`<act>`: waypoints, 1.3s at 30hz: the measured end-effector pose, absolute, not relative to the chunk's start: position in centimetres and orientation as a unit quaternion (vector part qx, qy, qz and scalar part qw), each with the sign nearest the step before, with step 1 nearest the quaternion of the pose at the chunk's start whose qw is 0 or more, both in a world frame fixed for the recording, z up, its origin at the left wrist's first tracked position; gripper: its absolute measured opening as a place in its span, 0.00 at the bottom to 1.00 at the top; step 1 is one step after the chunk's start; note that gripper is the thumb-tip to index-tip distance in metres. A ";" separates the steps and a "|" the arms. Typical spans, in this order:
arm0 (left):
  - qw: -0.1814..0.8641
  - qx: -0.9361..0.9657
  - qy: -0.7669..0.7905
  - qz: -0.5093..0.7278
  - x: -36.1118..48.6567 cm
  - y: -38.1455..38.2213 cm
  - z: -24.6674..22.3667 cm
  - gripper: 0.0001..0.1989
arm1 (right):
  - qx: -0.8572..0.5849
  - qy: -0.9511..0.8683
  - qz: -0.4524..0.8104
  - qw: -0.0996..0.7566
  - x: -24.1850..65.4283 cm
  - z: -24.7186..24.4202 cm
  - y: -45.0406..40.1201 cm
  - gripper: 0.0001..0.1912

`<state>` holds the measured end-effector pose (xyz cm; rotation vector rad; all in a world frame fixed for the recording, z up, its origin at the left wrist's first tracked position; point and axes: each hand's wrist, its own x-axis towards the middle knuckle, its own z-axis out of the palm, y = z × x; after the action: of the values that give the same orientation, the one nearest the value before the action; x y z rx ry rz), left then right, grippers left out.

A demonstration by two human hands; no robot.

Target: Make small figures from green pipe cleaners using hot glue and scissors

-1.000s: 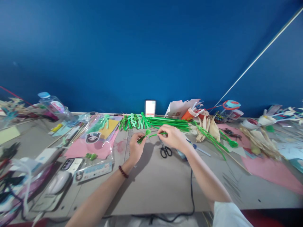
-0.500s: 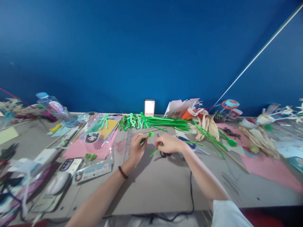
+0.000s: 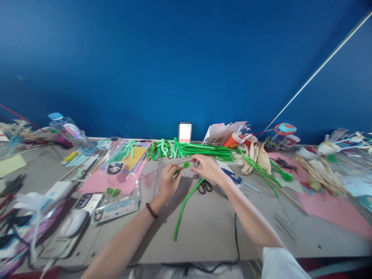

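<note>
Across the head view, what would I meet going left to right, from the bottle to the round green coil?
Blue-capped bottle, cartoon-face sticker, left hand, right hand, orange cup, dried husks, round green coil.

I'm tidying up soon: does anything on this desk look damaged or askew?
The whitish sheet by the blue wall has a ragged, torn-looking top edge. Beside it, the orange cup leans well off upright, though the wide view may exaggerate that.
</note>
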<state>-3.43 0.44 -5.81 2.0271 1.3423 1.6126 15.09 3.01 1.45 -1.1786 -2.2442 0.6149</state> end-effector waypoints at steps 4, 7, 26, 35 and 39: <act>0.082 0.704 0.462 0.534 -3.3 0.3 -5.9 0.06 | -0.362 -0.859 0.259 0.251 14.9 1.0 3.7 0.18; 0.082 0.711 0.452 0.532 -3.2 0.2 -5.9 0.05 | -0.353 -0.872 0.224 0.255 14.4 0.3 3.7 0.15; 0.307 0.589 0.498 0.558 -2.5 0.1 -5.1 0.08 | -0.366 -0.860 0.101 0.340 13.2 -0.7 3.2 0.12; 0.463 0.469 0.488 0.573 -2.3 0.4 -5.6 0.10 | -0.360 -0.854 0.075 0.369 12.8 -1.5 3.3 0.11; 0.495 0.427 0.471 0.592 -2.1 0.1 -5.6 0.10 | -0.351 -0.848 0.067 0.390 12.4 -1.8 3.0 0.10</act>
<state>-2.13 0.13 -5.57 1.0356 1.1424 1.4355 12.39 3.00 -1.84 -0.8922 -2.1562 0.1692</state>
